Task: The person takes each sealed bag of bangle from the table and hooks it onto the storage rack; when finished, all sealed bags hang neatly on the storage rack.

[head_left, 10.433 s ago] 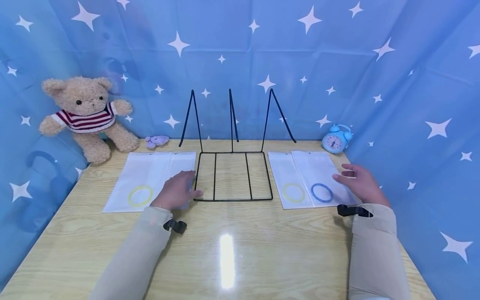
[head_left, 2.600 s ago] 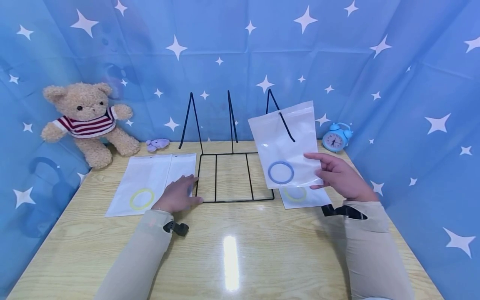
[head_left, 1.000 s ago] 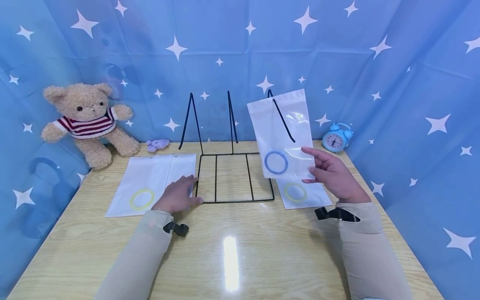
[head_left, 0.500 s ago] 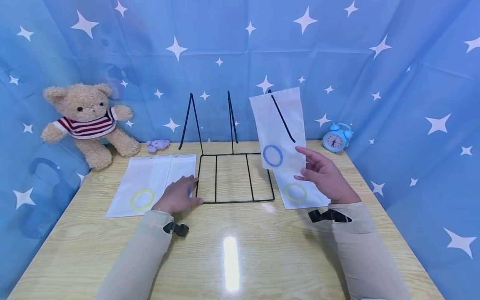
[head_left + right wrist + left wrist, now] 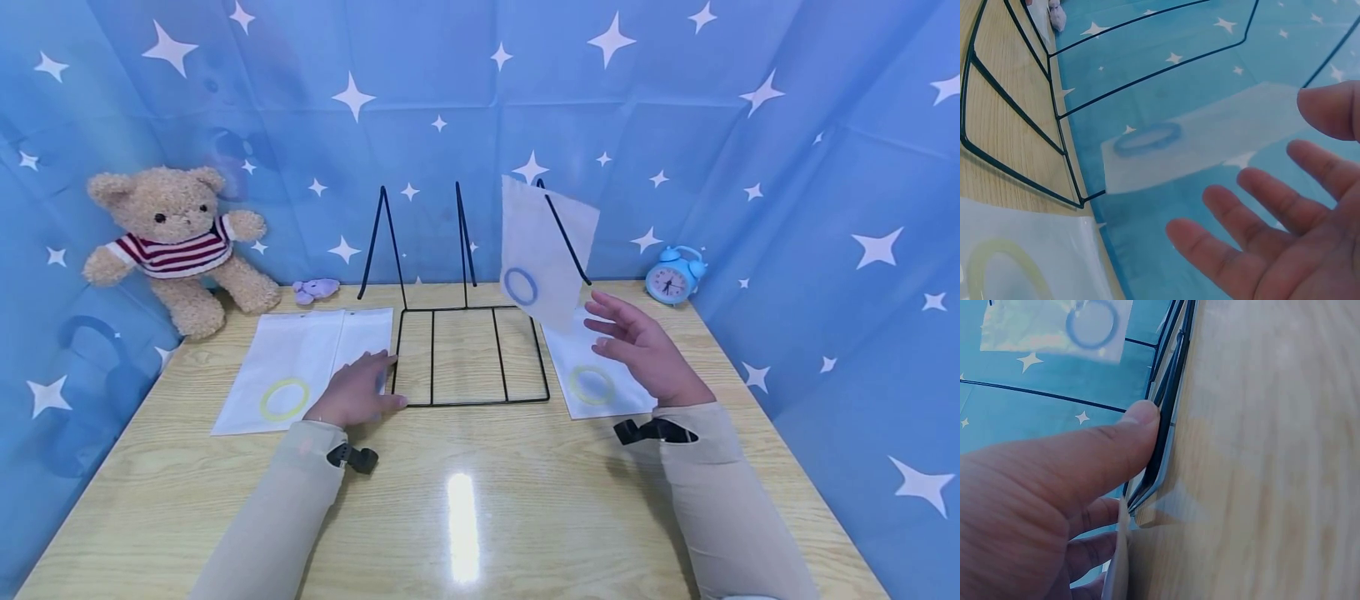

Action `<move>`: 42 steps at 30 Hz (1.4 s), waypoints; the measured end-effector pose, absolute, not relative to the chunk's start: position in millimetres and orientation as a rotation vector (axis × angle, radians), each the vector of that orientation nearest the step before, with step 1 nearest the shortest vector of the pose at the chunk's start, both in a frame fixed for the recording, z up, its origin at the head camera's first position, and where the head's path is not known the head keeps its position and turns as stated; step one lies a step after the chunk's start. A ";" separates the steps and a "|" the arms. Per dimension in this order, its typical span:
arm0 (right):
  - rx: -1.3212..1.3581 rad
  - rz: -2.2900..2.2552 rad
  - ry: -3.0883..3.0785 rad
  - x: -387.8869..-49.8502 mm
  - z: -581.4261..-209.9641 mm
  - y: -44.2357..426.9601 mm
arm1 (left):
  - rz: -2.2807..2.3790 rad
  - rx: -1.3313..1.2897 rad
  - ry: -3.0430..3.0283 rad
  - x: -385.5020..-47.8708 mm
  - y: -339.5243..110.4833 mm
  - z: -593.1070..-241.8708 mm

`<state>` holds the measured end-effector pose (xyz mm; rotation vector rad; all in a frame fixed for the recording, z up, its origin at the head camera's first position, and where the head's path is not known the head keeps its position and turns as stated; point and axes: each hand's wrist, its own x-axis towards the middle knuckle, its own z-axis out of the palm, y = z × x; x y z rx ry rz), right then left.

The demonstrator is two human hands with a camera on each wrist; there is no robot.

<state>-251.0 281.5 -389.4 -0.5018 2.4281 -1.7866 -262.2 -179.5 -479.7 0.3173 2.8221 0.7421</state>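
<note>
From the right prong of the black wire rack [image 5: 431, 360] hangs a white zip bag [image 5: 546, 242] with a blue ring [image 5: 521, 286] inside, turned at an angle. My right hand [image 5: 639, 348] is just to its right, fingers spread and holding nothing; in the right wrist view, a gap separates the fingers from the bag [image 5: 1210, 134]. My left hand [image 5: 354, 390] holds the rack's left front corner, thumb at the front bar. In the left wrist view that thumb touches the black wire [image 5: 1163, 431].
A white bag with a yellow ring [image 5: 592, 385] lies right of the rack. Two overlapping white bags [image 5: 300, 342] lie left, a yellow ring in one. A teddy bear [image 5: 176, 242], a small purple toy [image 5: 315, 290] and a blue alarm clock [image 5: 672, 277] stand along the back.
My right hand has lifted the blue-ring bag from the table, hung it on the right prong and let go. The bag has swung round. My left hand stays at the rack.
</note>
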 end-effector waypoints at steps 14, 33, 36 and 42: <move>-0.212 -1.377 2.555 -268.2 -405.5 315.5 | 0.743 0.322 2.815 -262.0 -179.1 -479.1; -0.018 -0.893 2.600 -275.2 -421.1 335.9 | 0.737 0.321 2.814 -263.4 -179.7 -481.9; -0.018 -0.868 2.600 -275.3 -422.6 335.8 | 0.736 0.319 2.816 -263.5 -179.9 -482.3; -0.029 -0.816 2.627 -274.7 -425.0 333.5 | 0.740 0.310 2.819 -262.6 -180.4 -482.4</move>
